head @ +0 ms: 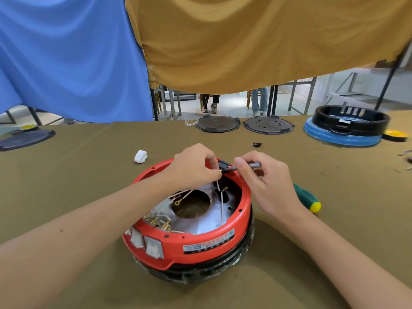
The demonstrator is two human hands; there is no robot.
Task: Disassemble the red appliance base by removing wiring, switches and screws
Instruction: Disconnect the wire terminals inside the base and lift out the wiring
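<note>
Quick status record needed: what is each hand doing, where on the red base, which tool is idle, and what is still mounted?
left hand: pinches a wire terminal at the black connector on the red base far rim
right hand: holds a small grey tool, tip at that connector
idle tool: green-handled screwdriver, on the cloth right of base
still mounted: two rocker switches, front left

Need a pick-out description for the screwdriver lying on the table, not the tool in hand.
Start at the red appliance base mid-table. Just to its right, partly hidden behind the right hand, lies the screwdriver on the olive cloth. Its dark green handle with a yellow end cap sets it apart.
</note>
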